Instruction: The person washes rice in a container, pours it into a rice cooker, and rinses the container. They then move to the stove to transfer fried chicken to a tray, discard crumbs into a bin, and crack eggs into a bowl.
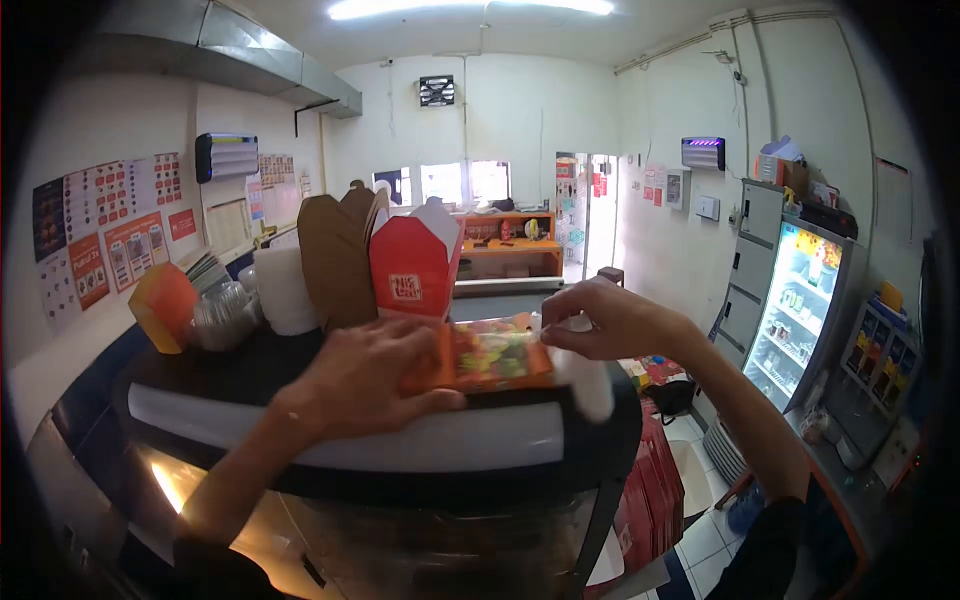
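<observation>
On the black top of the lit display case lies an orange box with a clear window, colourful contents showing through it. My left hand rests over the box's left end, fingers bent and thumb stretched to the right; whether it grips the box is unclear. At the right end my right hand has its fingers pinched together, and what is between them is too small to name. A whitish, blurred object hangs below that hand. Just behind my left hand stands a red takeout box.
Brown cartons, white containers, clear plastic cups and an orange carton stand at the left. Red flat packaging is below right. A lit drinks fridge and grey lockers line the right wall.
</observation>
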Demonstrator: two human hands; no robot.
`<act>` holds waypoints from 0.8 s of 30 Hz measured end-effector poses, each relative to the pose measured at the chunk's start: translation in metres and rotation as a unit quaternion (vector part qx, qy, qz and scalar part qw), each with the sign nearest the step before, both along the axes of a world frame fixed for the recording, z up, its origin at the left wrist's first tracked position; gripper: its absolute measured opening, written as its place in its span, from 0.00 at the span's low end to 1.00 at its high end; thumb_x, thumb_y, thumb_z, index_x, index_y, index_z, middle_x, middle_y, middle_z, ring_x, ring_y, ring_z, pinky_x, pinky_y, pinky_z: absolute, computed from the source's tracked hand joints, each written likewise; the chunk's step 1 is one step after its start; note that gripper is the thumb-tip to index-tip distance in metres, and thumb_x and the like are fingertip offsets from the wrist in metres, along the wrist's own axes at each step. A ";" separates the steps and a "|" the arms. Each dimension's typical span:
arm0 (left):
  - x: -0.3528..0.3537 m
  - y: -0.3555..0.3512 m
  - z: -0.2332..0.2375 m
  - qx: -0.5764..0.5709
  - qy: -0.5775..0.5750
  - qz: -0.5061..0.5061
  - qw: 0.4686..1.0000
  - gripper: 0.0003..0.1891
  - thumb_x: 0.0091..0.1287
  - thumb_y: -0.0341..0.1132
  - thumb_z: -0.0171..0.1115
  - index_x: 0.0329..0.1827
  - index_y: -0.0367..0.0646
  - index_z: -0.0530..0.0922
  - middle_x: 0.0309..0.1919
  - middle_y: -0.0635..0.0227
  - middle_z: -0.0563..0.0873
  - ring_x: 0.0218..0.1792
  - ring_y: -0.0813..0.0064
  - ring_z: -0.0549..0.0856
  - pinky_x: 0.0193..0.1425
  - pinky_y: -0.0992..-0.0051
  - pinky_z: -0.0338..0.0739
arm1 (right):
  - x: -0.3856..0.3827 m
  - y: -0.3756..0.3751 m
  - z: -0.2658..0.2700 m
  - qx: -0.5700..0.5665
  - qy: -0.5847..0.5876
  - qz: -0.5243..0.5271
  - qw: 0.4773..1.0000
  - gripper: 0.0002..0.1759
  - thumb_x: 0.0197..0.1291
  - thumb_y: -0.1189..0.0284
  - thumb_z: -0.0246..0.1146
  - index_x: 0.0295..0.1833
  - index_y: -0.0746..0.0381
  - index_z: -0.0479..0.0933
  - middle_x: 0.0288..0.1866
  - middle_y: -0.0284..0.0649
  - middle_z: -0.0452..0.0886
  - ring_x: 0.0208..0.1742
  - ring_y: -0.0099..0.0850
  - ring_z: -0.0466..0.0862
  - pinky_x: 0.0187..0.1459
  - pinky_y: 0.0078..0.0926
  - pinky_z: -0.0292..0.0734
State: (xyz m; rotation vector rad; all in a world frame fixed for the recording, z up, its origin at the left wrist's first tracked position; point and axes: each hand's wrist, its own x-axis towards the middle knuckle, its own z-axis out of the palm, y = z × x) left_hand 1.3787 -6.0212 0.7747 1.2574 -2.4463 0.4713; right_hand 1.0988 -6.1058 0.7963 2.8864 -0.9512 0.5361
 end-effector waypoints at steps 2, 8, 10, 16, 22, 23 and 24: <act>0.021 0.014 0.001 0.005 0.016 0.003 1.000 0.26 0.60 0.56 0.62 0.50 0.44 0.74 0.47 0.56 0.80 0.49 0.53 0.81 0.54 0.60 0.75 | 0.013 0.017 -0.007 0.123 -0.087 0.113 0.982 0.12 0.60 0.69 0.60 0.39 0.67 0.80 0.35 0.48 0.83 0.40 0.41 0.84 0.46 0.35 0.77; 0.106 0.045 -0.011 0.034 0.089 0.080 0.992 0.19 0.58 0.42 0.65 0.48 0.41 0.75 0.43 0.57 0.81 0.47 0.54 0.82 0.53 0.62 0.75 | 0.091 0.062 -0.008 0.057 -0.068 0.170 0.981 0.11 0.60 0.72 0.61 0.45 0.67 0.79 0.36 0.46 0.83 0.37 0.34 0.82 0.43 0.30 0.77; 0.132 0.056 -0.014 -0.016 0.076 0.123 0.989 0.16 0.61 0.35 0.62 0.51 0.38 0.76 0.48 0.57 0.81 0.50 0.58 0.82 0.56 0.65 0.75 | 0.125 0.065 -0.007 0.064 -0.060 0.179 0.980 0.10 0.59 0.72 0.63 0.42 0.68 0.79 0.34 0.46 0.82 0.34 0.33 0.82 0.39 0.31 0.76; 0.126 0.077 -0.022 -0.017 0.251 -0.076 0.965 0.21 0.67 0.42 0.56 0.59 0.39 0.73 0.50 0.52 0.81 0.51 0.55 0.81 0.58 0.65 0.73 | 0.207 0.077 -0.008 0.016 -0.118 0.166 0.979 0.10 0.59 0.71 0.64 0.36 0.68 0.79 0.26 0.46 0.80 0.25 0.34 0.77 0.32 0.30 0.72; 0.135 0.052 -0.030 0.029 0.135 0.018 0.990 0.28 0.65 0.49 0.58 0.60 0.36 0.71 0.51 0.47 0.80 0.52 0.49 0.80 0.57 0.60 0.73 | 0.208 0.104 -0.013 0.031 -0.209 0.067 0.975 0.12 0.64 0.68 0.61 0.40 0.67 0.78 0.22 0.37 0.74 0.24 0.23 0.74 0.29 0.23 0.70; 0.137 0.052 -0.025 0.091 0.146 0.035 0.984 0.29 0.65 0.51 0.58 0.58 0.34 0.72 0.51 0.45 0.80 0.53 0.49 0.80 0.59 0.59 0.71 | 0.200 0.111 -0.026 0.051 -0.364 0.085 0.926 0.13 0.66 0.67 0.59 0.43 0.67 0.77 0.25 0.35 0.74 0.26 0.21 0.74 0.30 0.22 0.71; 0.139 0.050 -0.025 0.090 0.150 0.027 0.984 0.29 0.65 0.51 0.58 0.58 0.34 0.72 0.51 0.45 0.80 0.53 0.49 0.80 0.59 0.59 0.71 | 0.190 0.114 -0.032 0.067 -0.508 0.104 0.852 0.14 0.67 0.65 0.57 0.46 0.67 0.75 0.28 0.34 0.74 0.28 0.19 0.74 0.30 0.20 0.71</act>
